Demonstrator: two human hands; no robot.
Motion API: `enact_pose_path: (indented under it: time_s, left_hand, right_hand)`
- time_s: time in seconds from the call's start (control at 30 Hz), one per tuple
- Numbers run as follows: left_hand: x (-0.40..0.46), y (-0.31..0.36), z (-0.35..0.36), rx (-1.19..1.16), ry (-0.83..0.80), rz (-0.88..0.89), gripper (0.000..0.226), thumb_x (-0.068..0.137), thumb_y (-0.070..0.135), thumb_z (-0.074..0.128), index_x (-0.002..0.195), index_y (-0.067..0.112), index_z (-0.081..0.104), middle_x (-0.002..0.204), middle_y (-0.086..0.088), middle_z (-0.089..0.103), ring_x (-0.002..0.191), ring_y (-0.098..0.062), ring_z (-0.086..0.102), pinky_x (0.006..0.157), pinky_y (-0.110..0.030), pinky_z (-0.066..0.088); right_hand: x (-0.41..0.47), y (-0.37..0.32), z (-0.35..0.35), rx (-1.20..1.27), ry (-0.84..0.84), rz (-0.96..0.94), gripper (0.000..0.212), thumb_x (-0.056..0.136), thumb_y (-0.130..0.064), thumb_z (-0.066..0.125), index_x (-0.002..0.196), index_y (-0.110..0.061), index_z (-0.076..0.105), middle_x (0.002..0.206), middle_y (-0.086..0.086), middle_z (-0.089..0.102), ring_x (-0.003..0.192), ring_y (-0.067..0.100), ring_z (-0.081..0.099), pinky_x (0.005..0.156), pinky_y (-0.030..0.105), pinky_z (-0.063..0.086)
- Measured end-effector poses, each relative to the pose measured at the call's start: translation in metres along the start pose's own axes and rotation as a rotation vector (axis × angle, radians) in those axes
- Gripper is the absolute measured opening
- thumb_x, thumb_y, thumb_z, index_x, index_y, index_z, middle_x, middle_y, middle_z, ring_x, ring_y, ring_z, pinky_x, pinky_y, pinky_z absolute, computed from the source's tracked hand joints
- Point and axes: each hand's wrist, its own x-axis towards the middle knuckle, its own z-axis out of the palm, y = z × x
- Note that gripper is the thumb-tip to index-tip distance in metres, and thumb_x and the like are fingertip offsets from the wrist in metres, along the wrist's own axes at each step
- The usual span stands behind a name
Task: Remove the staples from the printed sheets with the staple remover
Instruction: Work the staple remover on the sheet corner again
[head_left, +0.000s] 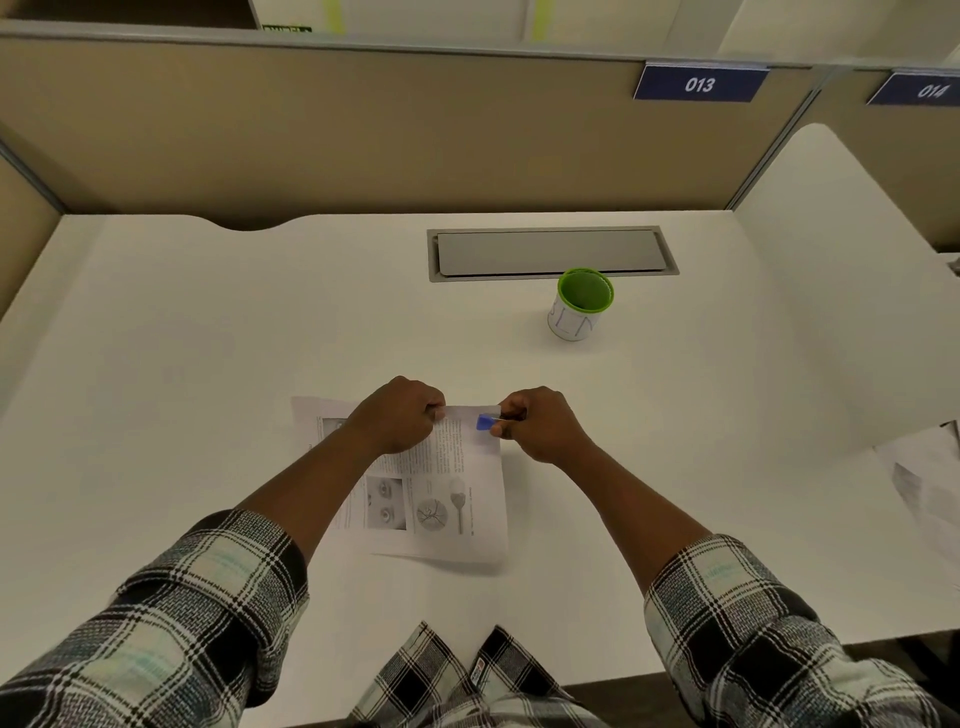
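Printed sheets (447, 499) lie flat on the white desk (208, 338) directly in front of you, showing columns of text and several grey pictures, including two eyes and a round diagram. Your left hand (397, 415) rests on the upper part of the top page, its fingers curled under and its thumb tip pressing the paper near the far edge. Your right hand (540, 423) sits just beside the far right corner of the sheets, with thumb and fingertips pinching a small staple remover (488, 422) that has a blue tip. That blue tip lies on the paper at the corner, between your two hands; whether it is hooked on a staple is too small to tell. Both forearms reach in from the bottom of the view, and checked sleeves (171, 623) in black, white and pale teal are pushed up toward the elbows.

Farther back on the desk, to the right, stands a white cup (571, 325) with a green rim and green inside, well apart from the sheets. Behind it, a grey cable hatch (550, 252) is set into the desktop. A tan partition (363, 130) rises at the back, carrying a blue label (700, 84) reading 013. More paper (930, 478) lies at the far right edge.
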Motion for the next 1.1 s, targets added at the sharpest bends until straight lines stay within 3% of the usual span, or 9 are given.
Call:
enact_pose_path:
  time_s: [0.17, 0.33, 0.53, 0.67, 0.73, 0.83, 1.0, 1.1]
  left_hand:
    - [-0.002, 0.001, -0.002, 0.002, -0.001, 0.005, 0.022, 0.088, 0.006, 0.048, 0.083, 0.014, 0.068, 0.084, -0.001, 0.069, 0.077, -0.020, 0.060, 0.072, -0.033, 0.048]
    - [-0.002, 0.003, -0.004, 0.022, 0.003, -0.006, 0.021, 0.090, 0.008, 0.049, 0.085, 0.014, 0.068, 0.085, -0.001, 0.068, 0.077, -0.019, 0.059, 0.070, -0.029, 0.046]
    - [-0.001, 0.000, -0.009, 0.017, 0.034, -0.020, 0.021, 0.091, 0.011, 0.049, 0.083, 0.012, 0.068, 0.083, -0.006, 0.070, 0.075, -0.024, 0.060, 0.070, -0.034, 0.048]
    - [0.000, -0.005, -0.012, -0.011, 0.087, -0.048, 0.023, 0.092, 0.014, 0.050, 0.074, 0.011, 0.064, 0.075, -0.006, 0.068, 0.071, -0.026, 0.060, 0.065, -0.034, 0.047]
    - [0.000, -0.006, -0.015, -0.041, 0.099, -0.061, 0.027, 0.093, 0.013, 0.050, 0.067, 0.013, 0.059, 0.068, -0.002, 0.063, 0.066, -0.022, 0.057, 0.062, -0.031, 0.044]
    - [-0.002, -0.006, -0.017, -0.078, 0.127, -0.082, 0.040, 0.092, 0.010, 0.050, 0.055, 0.023, 0.044, 0.057, 0.009, 0.051, 0.056, -0.013, 0.046, 0.054, -0.026, 0.032]
    - [-0.003, -0.011, -0.020, -0.176, 0.213, -0.137, 0.025, 0.092, 0.011, 0.052, 0.069, 0.010, 0.061, 0.066, 0.000, 0.062, 0.064, -0.018, 0.054, 0.059, -0.027, 0.038]
    - [-0.007, -0.010, -0.022, -0.199, 0.289, -0.153, 0.026, 0.094, 0.011, 0.051, 0.069, 0.007, 0.058, 0.058, 0.004, 0.053, 0.055, -0.009, 0.045, 0.054, -0.026, 0.033]
  right_hand:
    - [0.002, 0.001, 0.001, 0.001, 0.003, -0.015, 0.014, 0.078, -0.016, 0.078, 0.083, -0.004, 0.071, 0.079, 0.008, 0.068, 0.060, 0.009, 0.051, 0.059, 0.014, 0.041]
    - [0.004, 0.007, 0.002, 0.010, -0.031, -0.045, 0.018, 0.080, -0.022, 0.077, 0.087, -0.008, 0.070, 0.078, 0.000, 0.064, 0.061, 0.008, 0.051, 0.060, 0.017, 0.039]
    - [0.002, 0.019, -0.001, -0.001, -0.042, -0.057, 0.027, 0.080, -0.030, 0.075, 0.101, -0.013, 0.068, 0.091, 0.001, 0.068, 0.081, 0.016, 0.059, 0.075, 0.025, 0.045]
    - [0.005, 0.034, -0.005, -0.052, 0.189, 0.009, 0.020, 0.085, -0.028, 0.068, 0.073, -0.015, 0.059, 0.064, -0.007, 0.055, 0.062, 0.011, 0.048, 0.059, 0.013, 0.032]
    - [0.008, 0.040, -0.005, -0.181, 0.233, 0.045, 0.030, 0.087, -0.028, 0.063, 0.062, -0.020, 0.048, 0.060, -0.007, 0.048, 0.061, 0.015, 0.046, 0.052, 0.015, 0.026]
    - [0.015, 0.046, 0.000, -0.204, 0.265, 0.177, 0.031, 0.083, -0.032, 0.063, 0.061, -0.014, 0.052, 0.057, -0.001, 0.050, 0.058, 0.020, 0.050, 0.047, 0.022, 0.027]
    - [0.016, 0.042, 0.012, -0.254, 0.319, 0.289, 0.044, 0.086, -0.041, 0.058, 0.057, -0.015, 0.039, 0.055, 0.000, 0.045, 0.056, 0.026, 0.048, 0.055, 0.027, 0.033]
    - [0.017, 0.047, 0.021, -0.299, 0.330, 0.276, 0.046, 0.089, -0.045, 0.052, 0.057, -0.018, 0.034, 0.058, 0.001, 0.046, 0.058, 0.028, 0.048, 0.055, 0.029, 0.035]
